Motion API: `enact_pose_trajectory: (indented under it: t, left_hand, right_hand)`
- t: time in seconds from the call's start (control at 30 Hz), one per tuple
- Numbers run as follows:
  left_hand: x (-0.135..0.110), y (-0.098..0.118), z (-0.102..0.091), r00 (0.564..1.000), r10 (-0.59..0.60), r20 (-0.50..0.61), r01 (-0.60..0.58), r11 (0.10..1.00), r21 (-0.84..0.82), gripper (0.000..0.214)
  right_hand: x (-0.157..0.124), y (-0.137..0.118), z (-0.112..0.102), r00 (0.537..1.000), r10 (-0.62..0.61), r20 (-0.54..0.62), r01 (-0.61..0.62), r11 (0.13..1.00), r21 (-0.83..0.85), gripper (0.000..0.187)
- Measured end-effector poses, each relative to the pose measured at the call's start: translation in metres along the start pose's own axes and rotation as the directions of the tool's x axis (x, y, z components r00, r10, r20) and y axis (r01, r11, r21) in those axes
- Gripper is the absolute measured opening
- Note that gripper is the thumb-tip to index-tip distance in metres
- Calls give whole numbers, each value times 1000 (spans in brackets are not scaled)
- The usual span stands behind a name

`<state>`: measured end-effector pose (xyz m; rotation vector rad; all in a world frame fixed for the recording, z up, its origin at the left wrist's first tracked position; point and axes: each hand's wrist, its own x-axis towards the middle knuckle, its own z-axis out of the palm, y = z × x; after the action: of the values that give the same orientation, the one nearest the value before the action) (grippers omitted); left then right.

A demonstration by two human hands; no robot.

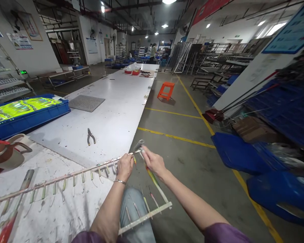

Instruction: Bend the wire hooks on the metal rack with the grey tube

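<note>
A long thin strip (66, 177) hung with several small painted lures lies across the white table's near edge. My left hand (124, 166) is closed around the strip's right end, past the table edge. My right hand (153, 161) pinches a green and yellow lure (154, 182) with a silvery tip beside that end. A second short strip (145, 217) with a few lures rests across my lap.
Pliers (90, 136) lie on the long white table (116, 111). A blue crate (27, 116) of yellow-green packs stands at left, a grey mat (86, 102) beyond it. An orange stool (166, 90) stands in the aisle. Blue bins (238, 152) and racks line the right. A person stands far back.
</note>
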<state>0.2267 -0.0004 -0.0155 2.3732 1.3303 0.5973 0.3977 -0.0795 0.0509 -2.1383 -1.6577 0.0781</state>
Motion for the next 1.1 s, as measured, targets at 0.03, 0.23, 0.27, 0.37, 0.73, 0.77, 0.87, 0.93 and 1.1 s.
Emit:
enact_pose_trajectory:
  t: [0.03, 0.23, 0.27, 0.37, 0.73, 0.77, 0.87, 0.93, 1.1]
  left_hand:
    - [0, -1, 1, 1000, -3, 3, 3, 1000, 3, 23]
    - [0, -2, 2, 1000, 11, -6, -11, 1000, 9, 23]
    - [0, -1, 2, 1000, 6, -4, -5, 1000, 12, 23]
    - [0, 1, -1, 1000, -17, 5, 17, 1000, 22, 24]
    - [0, -3, 1, 1000, -4, -10, 4, 1000, -12, 24]
    - [0, -3, 1, 1000, 2, -13, -2, 1000, -14, 24]
    - [0, -2, 0, 1000, 6, -7, -7, 1000, -12, 24]
    - [0, -1, 0, 1000, -2, 7, 3, 1000, -4, 23]
    - [0, 1, 0, 1000, 1, -3, -1, 1000, 7, 23]
  right_hand:
    - [1, -1, 1, 997, 5, 71, -2, 999, -44, 44]
    - [-1, 6, 4, 992, 18, -125, -15, 1000, 28, 49]
    - [-1, 7, 6, 995, 13, -102, -13, 1000, -2, 49]
    - [0, 11, 7, 999, -2, 52, 8, 994, -108, 45]
    - [3, 5, 15, 999, -37, 40, 41, 991, -126, 44]
    - [2, 4, 15, 999, -52, -9, 50, 994, -100, 45]
    - [1, 3, 14, 998, -26, -64, 22, 998, -63, 47]
    - [1, 2, 12, 999, 29, 21, -27, 995, -97, 45]
    - [-1, 4, 7, 995, 16, -94, -14, 1000, 25, 48]
